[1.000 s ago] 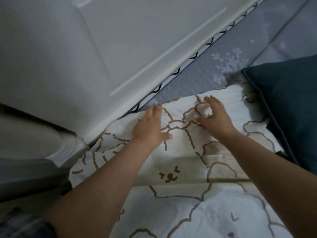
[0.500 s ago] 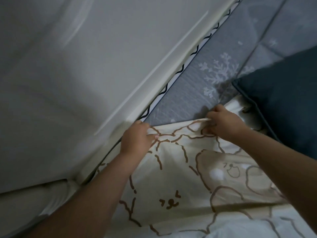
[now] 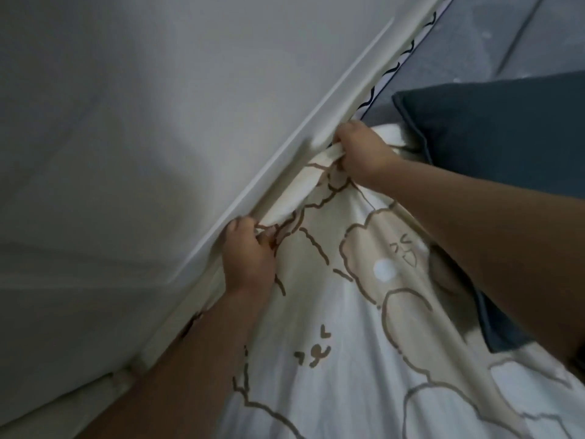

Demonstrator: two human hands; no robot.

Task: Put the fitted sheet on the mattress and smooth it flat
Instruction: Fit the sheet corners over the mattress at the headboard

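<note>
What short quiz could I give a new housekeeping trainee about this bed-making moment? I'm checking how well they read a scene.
1. True or false: both hands grip the sheet edge.
2. Which lies on the sheet's right side? A) pillow B) towel C) book
3. Fill in: the sheet edge is held against the white ____.

Key
1. True: the left hand and right hand each hold bunched fabric.
2. A: the dark pillow.
3. Panel, beside the grey mattress.
</note>
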